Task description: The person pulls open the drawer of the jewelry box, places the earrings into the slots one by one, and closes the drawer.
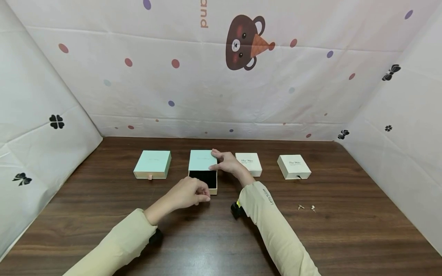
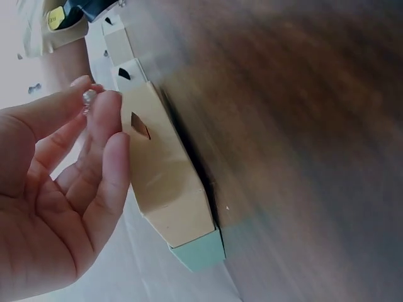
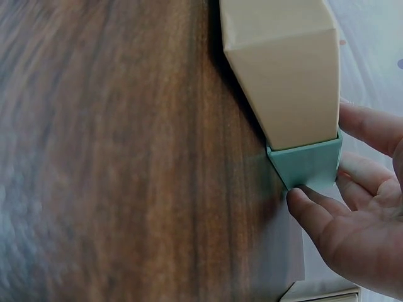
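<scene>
A mint drawer box (image 1: pixel 203 160) has its cream drawer (image 2: pixel 170 170) pulled out toward me, showing a black lining (image 1: pixel 205 178). My right hand (image 1: pixel 228 161) grips the mint sleeve from its right side, with the thumb on the side wall and fingers over the top, as the right wrist view shows. In front of the drawer is my left hand (image 1: pixel 188 193). Between its thumb and fingertips it pinches a small sparkling earring (image 2: pixel 89 97), partly hidden by the fingers. Two small earrings (image 1: pixel 301 207) (image 1: pixel 312 208) lie on the table at the right.
A closed mint drawer box (image 1: pixel 153 164) with a small pull tab stands to the left. Two white boxes (image 1: pixel 251 163) (image 1: pixel 294 166) with printed lids stand to the right. The brown wooden table (image 1: pixel 103 214) ends at a patterned white cloth backdrop (image 1: pixel 193 88).
</scene>
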Demonstrator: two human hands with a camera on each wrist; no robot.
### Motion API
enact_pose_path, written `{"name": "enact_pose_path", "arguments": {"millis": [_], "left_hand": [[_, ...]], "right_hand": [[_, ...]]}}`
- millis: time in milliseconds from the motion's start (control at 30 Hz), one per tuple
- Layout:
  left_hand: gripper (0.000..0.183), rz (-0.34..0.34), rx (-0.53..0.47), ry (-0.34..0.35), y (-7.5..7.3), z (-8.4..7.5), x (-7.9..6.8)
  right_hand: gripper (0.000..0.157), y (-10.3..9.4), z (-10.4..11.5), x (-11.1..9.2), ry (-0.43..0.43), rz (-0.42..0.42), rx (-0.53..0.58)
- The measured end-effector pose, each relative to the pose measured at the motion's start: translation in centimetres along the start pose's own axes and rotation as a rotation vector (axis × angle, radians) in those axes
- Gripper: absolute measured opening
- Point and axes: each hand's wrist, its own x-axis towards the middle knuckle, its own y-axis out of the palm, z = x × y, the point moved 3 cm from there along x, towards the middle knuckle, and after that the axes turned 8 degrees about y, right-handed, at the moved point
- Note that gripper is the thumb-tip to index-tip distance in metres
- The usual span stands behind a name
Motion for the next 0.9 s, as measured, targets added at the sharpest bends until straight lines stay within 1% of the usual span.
{"name": "enact_pose_path", "arguments": {"millis": [167,333,467,667,800,900], "left_hand": [[0.009,-0.046,-0.028,-0.019,-0.3,0.0,0.0],[0.01,-0.087,0.0,-0.073,-0.5,0.2,0.0],[0.007,-0.098,0.011,-0.094,-0.5,0.4,0.1],[0.005,-0.096,-0.003,-0.091,-0.6,0.6,0.2],[0.004,-0.121,0.025,-0.068,-0.8,0.7,0.3],[0.007,-0.14,0.045,-0.048,-1.1,0.8,0.4]], "right_hand": [[0.068,0.0,0.0,0.0,0.001,-0.003,0.0],[0.067,0.0,0.1,-0.1,0.0,-0.007,-0.011],[0.067,0.0,0.1,0.0,-0.001,-0.011,-0.026],[0.066,0.0,0.1,0.0,0.0,-0.009,-0.011],[0.066,0.1,0.1,-0.1,0.002,-0.002,0.001],[0.066,0.1,0.2,-0.2,0.001,0.0,0.001]]}}
